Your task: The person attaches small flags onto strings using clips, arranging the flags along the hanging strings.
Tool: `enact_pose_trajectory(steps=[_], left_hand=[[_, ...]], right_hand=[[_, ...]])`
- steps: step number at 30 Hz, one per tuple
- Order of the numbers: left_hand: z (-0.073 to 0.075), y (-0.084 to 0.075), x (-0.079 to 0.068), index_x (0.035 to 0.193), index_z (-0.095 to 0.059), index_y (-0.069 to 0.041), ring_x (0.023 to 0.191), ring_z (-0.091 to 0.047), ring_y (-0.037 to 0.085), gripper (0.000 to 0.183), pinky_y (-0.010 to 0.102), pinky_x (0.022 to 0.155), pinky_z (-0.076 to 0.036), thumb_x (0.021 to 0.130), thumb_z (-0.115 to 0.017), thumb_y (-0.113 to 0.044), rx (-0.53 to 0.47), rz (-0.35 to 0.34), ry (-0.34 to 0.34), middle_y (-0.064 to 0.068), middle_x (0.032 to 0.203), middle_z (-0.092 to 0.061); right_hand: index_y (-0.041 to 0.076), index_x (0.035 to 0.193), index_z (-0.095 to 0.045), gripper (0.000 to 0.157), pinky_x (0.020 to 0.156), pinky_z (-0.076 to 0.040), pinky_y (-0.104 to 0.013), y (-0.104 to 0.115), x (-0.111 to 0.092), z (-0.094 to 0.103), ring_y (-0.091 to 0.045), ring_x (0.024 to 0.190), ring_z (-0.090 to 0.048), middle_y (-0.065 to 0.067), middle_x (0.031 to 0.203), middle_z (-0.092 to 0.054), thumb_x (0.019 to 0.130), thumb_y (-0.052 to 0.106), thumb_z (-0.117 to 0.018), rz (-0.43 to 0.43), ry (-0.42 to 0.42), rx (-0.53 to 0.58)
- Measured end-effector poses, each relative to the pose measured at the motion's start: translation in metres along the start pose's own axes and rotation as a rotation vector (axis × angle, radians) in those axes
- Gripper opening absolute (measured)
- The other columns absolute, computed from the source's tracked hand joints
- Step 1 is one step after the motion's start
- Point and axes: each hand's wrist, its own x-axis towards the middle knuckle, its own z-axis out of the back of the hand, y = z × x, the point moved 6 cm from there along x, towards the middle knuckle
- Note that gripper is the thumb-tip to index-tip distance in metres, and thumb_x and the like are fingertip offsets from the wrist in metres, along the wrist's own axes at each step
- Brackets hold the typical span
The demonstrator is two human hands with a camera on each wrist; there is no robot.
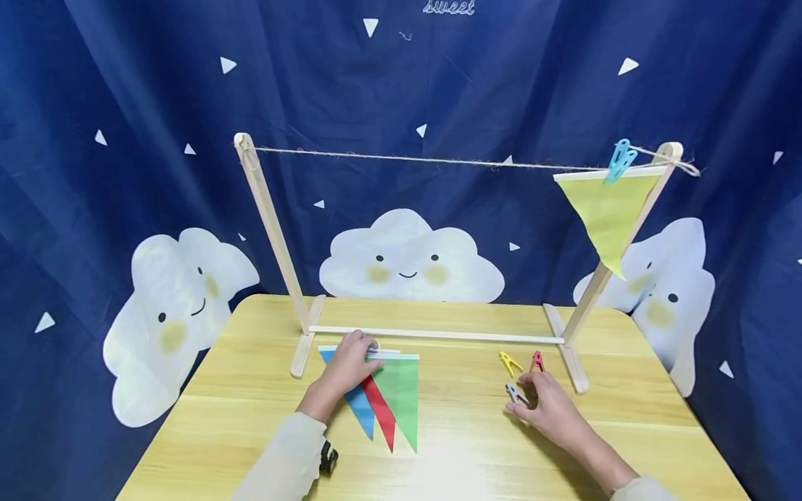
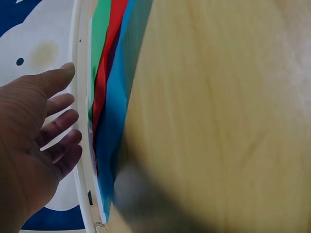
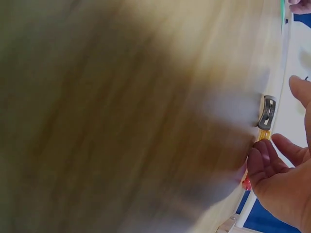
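Note:
Three overlapping triangular pennants, blue (image 1: 361,412), red (image 1: 381,415) and green (image 1: 404,393), lie on the table, white bands toward the back. Over their top edge is my left hand (image 1: 349,365); its fingers look loosely bent in the left wrist view, pinching no cloth. My right hand (image 1: 554,410) reaches low at the right, thumb and fingers spread around a grey clothespin (image 1: 515,394). In the right wrist view that grey clothespin (image 3: 267,112) stands apart from the fingertips. Beside it lie a yellow clothespin (image 1: 510,363) and a red clothespin (image 1: 537,361), partly hidden.
A wooden frame (image 1: 273,233) stands at the back with a string (image 1: 401,159) between its posts. Blue clothespins (image 1: 620,163) and a yellow pennant (image 1: 601,212) hang at its right end. A low crossbar (image 1: 438,335) joins the feet. Behind is a dark blue curtain (image 1: 438,83).

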Motion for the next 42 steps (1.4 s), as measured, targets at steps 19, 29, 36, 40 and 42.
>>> enact_pose_trajectory(steps=[19, 29, 36, 40, 42], left_hand=[[-0.004, 0.009, 0.006, 0.097, -0.071, -0.008, 0.096, -0.053, 0.024, 0.026, 0.042, 0.086, -0.050, 0.083, -0.088, -0.022, 0.041, 0.040, 0.034, 0.003, 0.095, -0.057], [-0.007, 0.010, 0.012, 0.090, -0.066, -0.009, 0.093, -0.050, 0.024, 0.027, 0.040, 0.086, -0.047, 0.083, -0.088, -0.021, 0.016, 0.068, 0.079, 0.003, 0.093, -0.055], [-0.013, 0.013, 0.013, 0.090, -0.064, -0.010, 0.097, -0.051, 0.024, 0.028, 0.040, 0.088, -0.047, 0.083, -0.088, -0.022, -0.005, 0.074, 0.087, 0.003, 0.094, -0.057], [-0.013, 0.013, 0.014, 0.089, -0.064, -0.009, 0.094, -0.051, 0.024, 0.029, 0.040, 0.086, -0.047, 0.082, -0.089, -0.021, -0.001, 0.060, 0.082, 0.003, 0.093, -0.056], [-0.012, 0.012, 0.015, 0.089, -0.064, -0.008, 0.093, -0.050, 0.024, 0.029, 0.040, 0.086, -0.047, 0.082, -0.089, -0.021, 0.002, 0.061, 0.091, 0.003, 0.092, -0.055]], right_hand=[[0.004, 0.100, -0.067, 0.038, 0.074, -0.050, -0.028, 0.000, 0.000, -0.006, -0.012, 0.084, -0.053, -0.002, 0.095, -0.058, 0.077, 0.023, -0.091, -0.068, 0.080, -0.037], [0.005, 0.097, -0.064, 0.037, 0.070, -0.047, -0.027, -0.002, -0.002, -0.006, -0.013, 0.082, -0.050, -0.002, 0.094, -0.057, 0.077, 0.022, -0.090, -0.086, 0.096, -0.051], [0.006, 0.094, -0.062, 0.036, 0.068, -0.045, -0.028, -0.004, -0.004, -0.006, -0.013, 0.080, -0.048, -0.001, 0.091, -0.054, 0.077, 0.021, -0.091, -0.084, 0.091, -0.064], [0.007, 0.093, -0.062, 0.035, 0.067, -0.044, -0.026, -0.004, -0.004, -0.006, -0.012, 0.078, -0.046, 0.000, 0.089, -0.052, 0.077, 0.020, -0.090, -0.078, 0.089, -0.054], [0.007, 0.093, -0.062, 0.034, 0.067, -0.043, -0.026, -0.004, -0.004, -0.006, -0.012, 0.078, -0.046, 0.000, 0.089, -0.052, 0.078, 0.020, -0.090, -0.081, 0.091, -0.053]])
